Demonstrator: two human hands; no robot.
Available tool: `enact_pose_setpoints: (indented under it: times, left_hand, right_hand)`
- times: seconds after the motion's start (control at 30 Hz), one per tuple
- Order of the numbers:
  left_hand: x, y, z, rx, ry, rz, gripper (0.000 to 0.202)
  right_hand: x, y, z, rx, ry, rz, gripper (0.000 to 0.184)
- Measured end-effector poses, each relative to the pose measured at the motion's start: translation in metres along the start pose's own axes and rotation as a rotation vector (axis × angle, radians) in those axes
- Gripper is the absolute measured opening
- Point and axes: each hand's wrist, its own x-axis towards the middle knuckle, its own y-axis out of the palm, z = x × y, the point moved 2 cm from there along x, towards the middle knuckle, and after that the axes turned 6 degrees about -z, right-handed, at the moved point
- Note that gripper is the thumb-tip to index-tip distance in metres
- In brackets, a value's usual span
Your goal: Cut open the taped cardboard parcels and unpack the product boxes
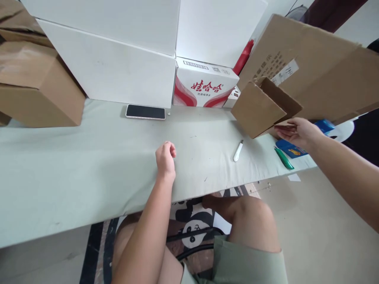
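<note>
My left hand [165,159] rests on the pale green table [74,165], its fingers curled into a loose fist with nothing in them. My right hand [296,132] grips the lower edge of a large brown cardboard box [308,67] that is tilted up off the table at the right, its flaps hanging open toward me. A white utility knife [237,151] lies on the table between my hands. A green-handled tool [283,158] lies just below my right hand.
A black phone [145,112] lies flat near the back. White boxes [118,63] and a red-and-white printed carton [204,85] stand along the back. A brown box [35,83] sits at the left. Blue packets [291,150] lie near the right edge. My knees are under the table.
</note>
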Motion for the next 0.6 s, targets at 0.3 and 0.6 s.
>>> enact_pose_setpoints:
  times: [0.3, 0.6]
  left_hand:
    - [0.001, 0.012, 0.008, 0.108, -0.010, -0.023, 0.024]
    - [0.010, 0.015, 0.003, 0.239, 0.045, -0.030, 0.022]
  right_hand:
    - [0.065, 0.046, -0.005, 0.117, 0.115, -0.016, 0.025]
    - [0.101, 0.119, 0.009, 0.032, 0.026, 0.300, 0.049]
